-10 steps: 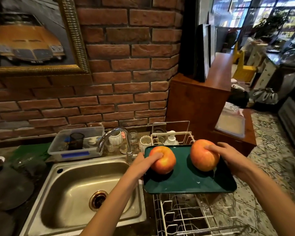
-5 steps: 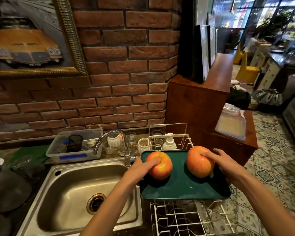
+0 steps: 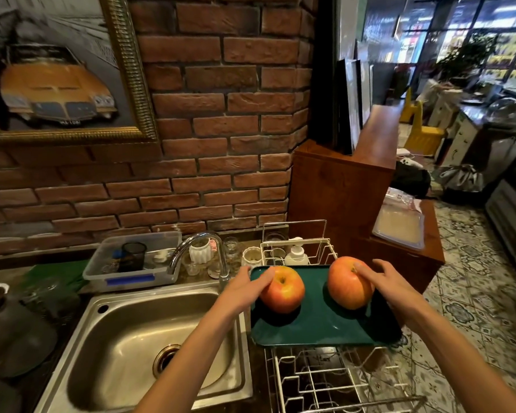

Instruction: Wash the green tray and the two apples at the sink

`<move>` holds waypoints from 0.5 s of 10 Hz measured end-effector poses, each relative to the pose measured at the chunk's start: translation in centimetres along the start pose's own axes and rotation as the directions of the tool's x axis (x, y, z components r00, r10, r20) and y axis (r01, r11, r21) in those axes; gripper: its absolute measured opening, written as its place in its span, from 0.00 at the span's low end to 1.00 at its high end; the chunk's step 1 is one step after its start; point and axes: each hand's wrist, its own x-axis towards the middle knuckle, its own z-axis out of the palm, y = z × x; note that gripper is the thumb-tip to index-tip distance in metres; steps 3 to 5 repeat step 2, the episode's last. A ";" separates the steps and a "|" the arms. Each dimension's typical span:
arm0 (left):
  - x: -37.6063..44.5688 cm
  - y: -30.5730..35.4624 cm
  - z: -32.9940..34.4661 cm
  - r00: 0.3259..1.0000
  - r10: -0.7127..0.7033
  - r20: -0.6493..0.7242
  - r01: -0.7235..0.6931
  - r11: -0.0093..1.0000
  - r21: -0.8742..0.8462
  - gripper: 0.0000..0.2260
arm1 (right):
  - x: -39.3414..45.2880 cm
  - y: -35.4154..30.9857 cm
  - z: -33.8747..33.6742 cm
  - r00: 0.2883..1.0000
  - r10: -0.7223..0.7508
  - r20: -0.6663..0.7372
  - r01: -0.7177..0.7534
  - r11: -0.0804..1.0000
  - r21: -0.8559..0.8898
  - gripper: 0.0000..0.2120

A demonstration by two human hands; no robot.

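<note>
A dark green tray (image 3: 316, 326) lies flat on the white wire dish rack (image 3: 325, 380), just right of the steel sink (image 3: 125, 338). Two red-yellow apples stand on it. My left hand (image 3: 246, 289) rests its fingers on the upper left side of the left apple (image 3: 286, 290), thumb raised off it. On the upper right side of the right apple (image 3: 344, 286) lie the fingers of my right hand (image 3: 383, 283), its thumb also lifted clear. Both apples sit on the tray surface.
A chrome faucet (image 3: 203, 242) arches over the sink's back edge. Behind it stand a clear plastic bin (image 3: 125, 263), small white jars and a wire caddy (image 3: 295, 248). A wooden cabinet (image 3: 340, 186) rises to the right. Dark pots (image 3: 9, 323) sit left of the sink.
The view has shifted slightly. Both hands have loosened on the apples: fingers that curled round them now lie straighter on their sides, thumbs lifted. Apples and tray stay in place.
</note>
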 end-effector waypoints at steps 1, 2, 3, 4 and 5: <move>-0.2 0.2 -1.0 0.989 0.097 -0.109 -0.087 0.992 0.089 0.35 | -0.7 -0.9 -0.1 0.996 -0.042 -0.077 0.037 0.997 -0.064 0.47; -0.6 1.0 -2.2 0.944 0.244 -0.223 -0.204 0.960 0.190 0.25 | -1.8 -2.7 0.0 0.961 -0.197 -0.196 0.167 0.973 -0.159 0.49; -0.6 1.0 -2.2 0.944 0.244 -0.223 -0.204 0.960 0.190 0.25 | -1.8 -2.7 0.0 0.961 -0.197 -0.196 0.167 0.973 -0.159 0.49; -0.6 1.0 -2.2 0.944 0.244 -0.223 -0.204 0.960 0.190 0.25 | -1.8 -2.7 0.0 0.961 -0.197 -0.196 0.167 0.973 -0.159 0.49; -0.6 1.0 -2.2 0.944 0.244 -0.223 -0.204 0.960 0.190 0.25 | -1.8 -2.7 0.0 0.961 -0.197 -0.196 0.167 0.973 -0.159 0.49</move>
